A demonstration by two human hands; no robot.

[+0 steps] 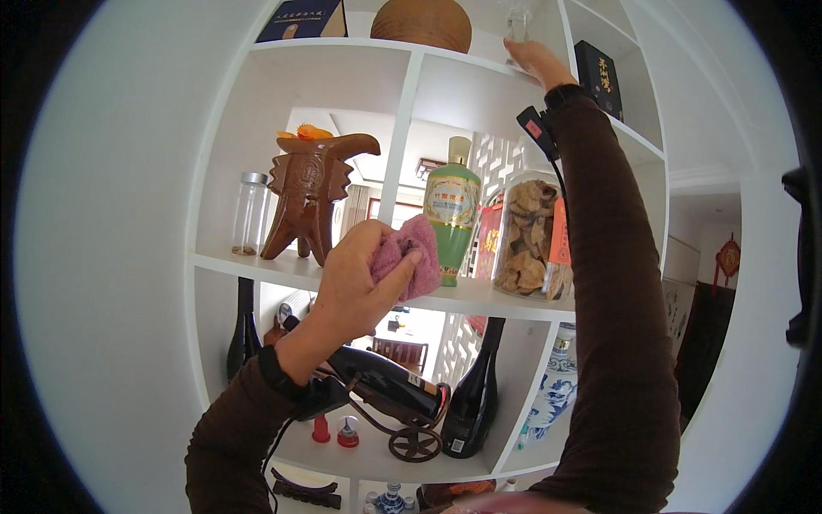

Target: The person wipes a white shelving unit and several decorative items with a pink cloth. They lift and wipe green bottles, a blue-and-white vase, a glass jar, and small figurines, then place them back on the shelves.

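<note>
White open shelving (pixel 401 137) fills the background. The left grip (pixel 347 276) is closed around a pink cloth (pixel 407 255), with a green bottle (pixel 451 206) just behind; above and rightward, the right grip (pixel 538 63) is at a clear object (pixel 517 23), its hold unclear.

Hands (pixel 342 272) at white shelves (pixel 399 146), left clutching pink cloth (pixel 420 240)

"What's unclear at the front edge of your upper shelf (pixel 360 44)?"

"The clear object (pixel 517 20) by your right hand (pixel 536 62): too faint to identify."

"And below?"

"Your left hand (pixel 349 274) hides part of the pink cloth (pixel 419 236); your right sleeve (pixel 616 274), the right side of the blue-and-white vase (pixel 552 394)."
</note>
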